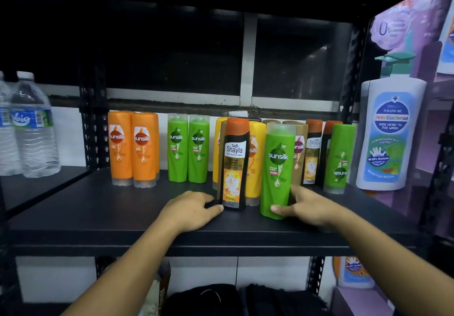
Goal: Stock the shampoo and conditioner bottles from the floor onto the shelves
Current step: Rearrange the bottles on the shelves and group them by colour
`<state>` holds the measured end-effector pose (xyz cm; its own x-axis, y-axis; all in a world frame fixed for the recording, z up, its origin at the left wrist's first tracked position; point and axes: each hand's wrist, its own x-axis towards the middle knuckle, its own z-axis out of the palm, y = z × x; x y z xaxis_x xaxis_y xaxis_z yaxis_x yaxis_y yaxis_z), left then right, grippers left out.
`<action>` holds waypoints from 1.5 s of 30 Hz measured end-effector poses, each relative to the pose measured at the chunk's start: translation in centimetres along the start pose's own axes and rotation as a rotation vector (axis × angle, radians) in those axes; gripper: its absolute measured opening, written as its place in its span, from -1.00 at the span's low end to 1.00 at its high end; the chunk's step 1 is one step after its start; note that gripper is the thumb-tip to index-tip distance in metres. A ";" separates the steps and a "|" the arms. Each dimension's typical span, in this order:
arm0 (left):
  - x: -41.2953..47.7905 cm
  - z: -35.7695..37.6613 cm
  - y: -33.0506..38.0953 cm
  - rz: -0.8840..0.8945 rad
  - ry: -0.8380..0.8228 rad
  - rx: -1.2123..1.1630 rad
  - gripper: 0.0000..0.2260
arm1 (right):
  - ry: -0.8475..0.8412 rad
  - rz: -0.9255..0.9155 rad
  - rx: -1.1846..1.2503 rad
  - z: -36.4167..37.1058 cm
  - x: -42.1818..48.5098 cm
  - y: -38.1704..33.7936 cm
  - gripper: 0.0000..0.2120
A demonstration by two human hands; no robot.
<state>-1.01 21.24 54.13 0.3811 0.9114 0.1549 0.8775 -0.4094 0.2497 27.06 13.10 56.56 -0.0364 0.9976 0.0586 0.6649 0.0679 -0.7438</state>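
Observation:
A black shelf board [122, 212] carries several upright bottles. My left hand [194, 207] rests on the board with its fingers around the base of a black Safi Shayla bottle [234, 158] with an orange cap. My right hand [304, 205] grips the bottom of a green Sunsilk bottle [277, 165] standing at the front. Behind them stand yellow bottles [255, 165], a brown Sunsilk bottle [299, 148] and more Shayla bottles [313, 151]. Two orange Sunsilk bottles [132, 148] and two green ones [188, 148] line the back left. Another green bottle [340, 158] stands cap down at the right.
A large white pump bottle of antibacterial wash [390, 128] stands at the shelf's right end beside purple packaging [405, 28]. Water bottles [29, 128] fill the neighbouring shelf on the left. Black perforated uprights [92, 119] frame the bay. Dark bags [245, 298] lie below.

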 end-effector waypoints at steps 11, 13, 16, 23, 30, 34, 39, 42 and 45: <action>-1.1 -0.6 -1.6 0.042 0.358 -0.936 -0.66 | 0.053 -0.215 0.007 6.0 0.4 -2.0 -0.61; -1.8 -1.1 -2.0 0.067 0.377 -1.115 -0.60 | 0.072 -0.267 -0.027 7.9 1.1 -3.1 -0.61; -2.9 -1.2 -3.3 0.187 0.329 -1.114 -0.56 | 0.085 -0.347 -0.073 10.5 2.5 -5.0 -0.58; -2.2 -2.2 -8.9 0.119 0.334 -0.863 -0.54 | -0.040 -0.425 -0.321 15.1 7.1 -9.5 -0.36; 3.6 -3.2 -11.3 -0.022 0.383 -0.592 -0.63 | -0.210 -0.278 -0.531 16.1 10.4 -10.3 -0.21; 6.2 -3.6 -11.2 -0.067 0.425 -0.484 -0.62 | -0.244 -0.292 -0.658 16.5 10.7 -9.9 -0.19; 7.3 -2.2 -10.9 -0.076 0.497 -0.518 -0.63 | -0.274 -0.304 -0.682 16.4 10.6 -10.0 -0.17; 7.2 -1.8 -10.5 -0.044 0.542 -0.520 -0.61 | -0.269 -0.301 -0.680 16.3 10.3 -10.2 -0.19; 7.0 -1.6 -10.3 -0.009 0.553 -0.533 -0.59 | -0.264 -0.293 -0.666 16.1 10.0 -10.4 -0.20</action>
<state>-7.87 31.72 54.19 0.0500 0.8191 0.5714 0.5678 -0.4940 0.6585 7.77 22.57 54.13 -0.4014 0.9153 -0.0317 0.9059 0.3918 -0.1606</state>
